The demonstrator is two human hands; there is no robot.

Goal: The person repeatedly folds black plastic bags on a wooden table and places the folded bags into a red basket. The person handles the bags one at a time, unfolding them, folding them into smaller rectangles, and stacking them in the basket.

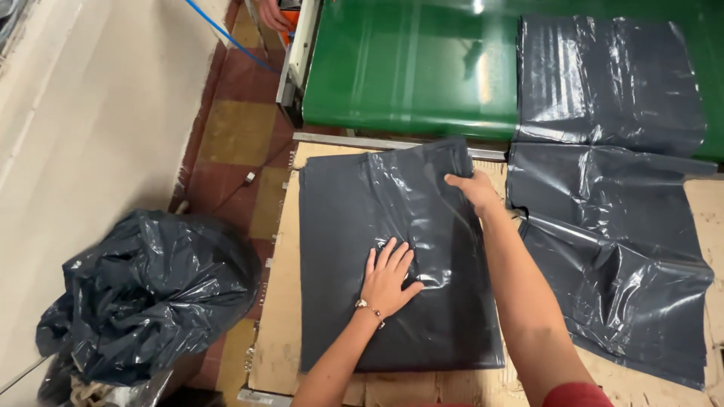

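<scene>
A flat stack of dark grey glossy plastic bags (392, 256) lies on a worn cardboard-covered worktable (280, 316), just in front of a shiny green conveyor belt (407, 68). The left hand (388, 277) presses palm-down on the stack's middle, fingers spread — released, gripping nothing. The right hand (473, 190) pinches the top sheet near its upper right corner, lifting a crease. To the right, a long strip of the same dark grey plastic film (611, 188) runs off the belt onto the table. On the tiled floor at left sits a bulging dark plastic sack (151, 294). Another person's hand (271, 15) shows at the top edge.
</scene>
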